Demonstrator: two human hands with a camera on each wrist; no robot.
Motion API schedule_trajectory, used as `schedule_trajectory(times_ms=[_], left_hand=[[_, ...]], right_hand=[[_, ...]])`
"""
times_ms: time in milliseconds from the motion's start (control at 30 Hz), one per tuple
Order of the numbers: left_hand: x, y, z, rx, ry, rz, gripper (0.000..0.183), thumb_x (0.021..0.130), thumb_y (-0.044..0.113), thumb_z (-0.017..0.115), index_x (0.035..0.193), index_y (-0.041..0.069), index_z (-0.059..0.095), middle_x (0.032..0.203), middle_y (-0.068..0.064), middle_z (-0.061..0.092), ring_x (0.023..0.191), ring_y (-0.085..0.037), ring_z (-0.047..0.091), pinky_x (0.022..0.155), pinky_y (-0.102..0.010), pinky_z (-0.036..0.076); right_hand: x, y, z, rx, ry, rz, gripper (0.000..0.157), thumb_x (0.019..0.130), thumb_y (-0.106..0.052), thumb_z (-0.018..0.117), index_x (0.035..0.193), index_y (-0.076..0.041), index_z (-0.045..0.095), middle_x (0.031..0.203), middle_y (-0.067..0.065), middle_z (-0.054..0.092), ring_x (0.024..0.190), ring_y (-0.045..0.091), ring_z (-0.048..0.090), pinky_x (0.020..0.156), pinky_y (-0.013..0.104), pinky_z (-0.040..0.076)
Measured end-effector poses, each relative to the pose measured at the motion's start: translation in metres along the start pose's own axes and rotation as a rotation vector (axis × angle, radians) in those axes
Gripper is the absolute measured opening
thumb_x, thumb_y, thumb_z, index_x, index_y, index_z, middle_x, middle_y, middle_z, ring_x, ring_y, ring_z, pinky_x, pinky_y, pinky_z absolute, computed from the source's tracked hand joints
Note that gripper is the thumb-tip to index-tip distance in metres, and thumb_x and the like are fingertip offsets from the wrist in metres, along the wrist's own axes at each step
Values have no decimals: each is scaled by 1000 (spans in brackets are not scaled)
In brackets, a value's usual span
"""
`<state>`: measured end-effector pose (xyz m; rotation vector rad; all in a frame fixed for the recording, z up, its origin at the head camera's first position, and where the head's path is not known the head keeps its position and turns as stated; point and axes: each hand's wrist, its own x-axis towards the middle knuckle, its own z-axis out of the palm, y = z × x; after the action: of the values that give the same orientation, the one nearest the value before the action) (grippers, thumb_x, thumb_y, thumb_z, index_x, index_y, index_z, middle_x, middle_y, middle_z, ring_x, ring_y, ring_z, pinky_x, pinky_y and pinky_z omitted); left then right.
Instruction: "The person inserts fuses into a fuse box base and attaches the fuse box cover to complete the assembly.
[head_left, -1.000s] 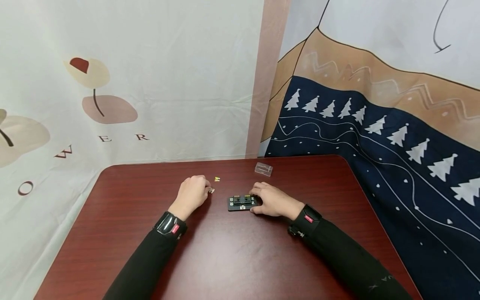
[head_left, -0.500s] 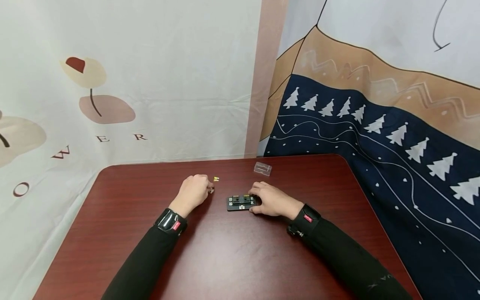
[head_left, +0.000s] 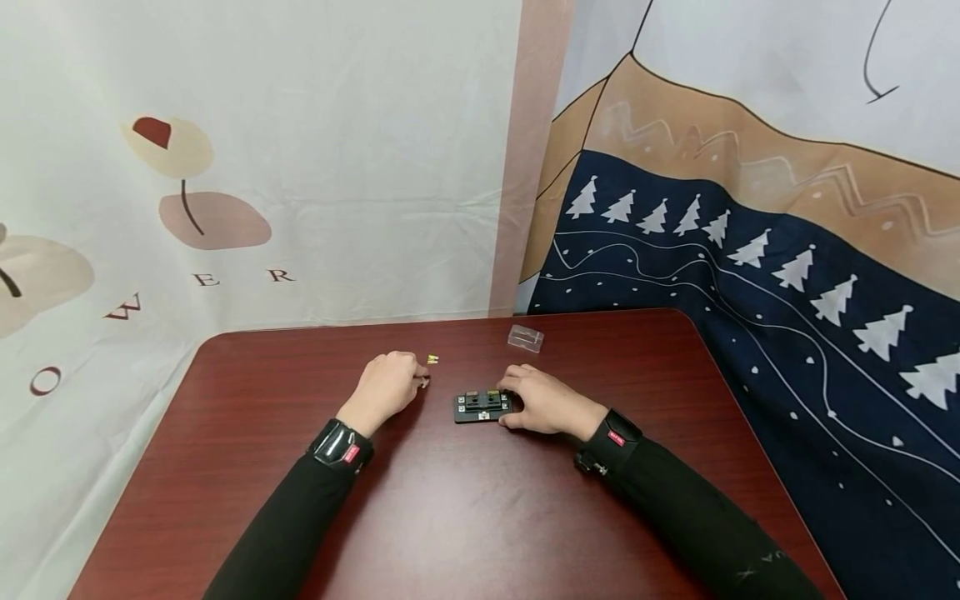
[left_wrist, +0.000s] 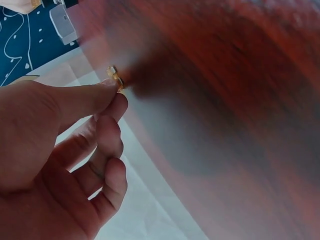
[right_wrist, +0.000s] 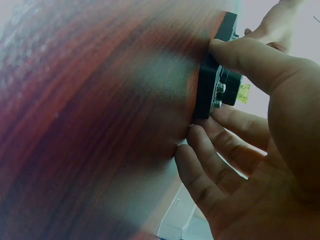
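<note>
A small amber-and-metal piece (left_wrist: pixel 115 77) is pinched between the thumb and index fingertip of my left hand (head_left: pixel 384 387); its exact kind is too small to tell. The other left fingers curl loosely below it in the left wrist view. Right of it, a black terminal block (head_left: pixel 482 407) lies on the table, with metal bolts and yellow spots on top. My right hand (head_left: pixel 551 402) holds the block's right end, thumb on the near side and fingers on the far side. In the right wrist view, the thumb presses the edge of the black terminal block (right_wrist: pixel 207 87).
A small yellow piece (head_left: pixel 432 359) lies just beyond the left hand. A clear plastic cover (head_left: pixel 526 337) sits near the far edge of the reddish-brown table (head_left: pixel 480 517). Printed cloths hang behind the table.
Both hands stay nearly in place. The left fingertips have shifted slightly around the small piece, which shows less in the head view now. The block has not moved.
</note>
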<state>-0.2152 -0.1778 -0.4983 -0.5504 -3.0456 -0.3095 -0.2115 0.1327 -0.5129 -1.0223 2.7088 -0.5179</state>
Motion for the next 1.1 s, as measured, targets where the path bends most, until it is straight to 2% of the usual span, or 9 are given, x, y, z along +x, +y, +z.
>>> schedule_trajectory(times_ms=[133,433,633,1100], left_hand=[[-1,1,1,-5,0,-5,18,100,17,80,115,14,89,115,-4,85,112,-30,81,93,-52,64],[-4,4,5,14,30,27,11,102,14,77,106,13,87,97,-4,72,93,-32,78,83,-50,64],[-4,4,6,14,30,15,11,103,14,74,103,12,85,96,-4,68,89,-31,76,79,-47,63],[-7,7,4,-32,8,-15,11,105,14,72,98,13,81,98,-3,68,89,-28,75,81,-46,63]], right_hand=[[0,0,0,-2,2,-2,48,92,-36,87,132,-13,75,119,-3,66,112,15,58,100,39,54],[0,0,0,4,2,3,47,93,-35,87,132,-13,75,120,-3,65,113,15,58,101,39,54],[0,0,0,9,-3,13,48,92,-35,87,132,-12,75,119,-3,66,113,15,58,100,39,54],[0,0,1,6,4,6,47,93,-35,88,132,-13,75,120,-3,66,114,15,59,102,39,55]])
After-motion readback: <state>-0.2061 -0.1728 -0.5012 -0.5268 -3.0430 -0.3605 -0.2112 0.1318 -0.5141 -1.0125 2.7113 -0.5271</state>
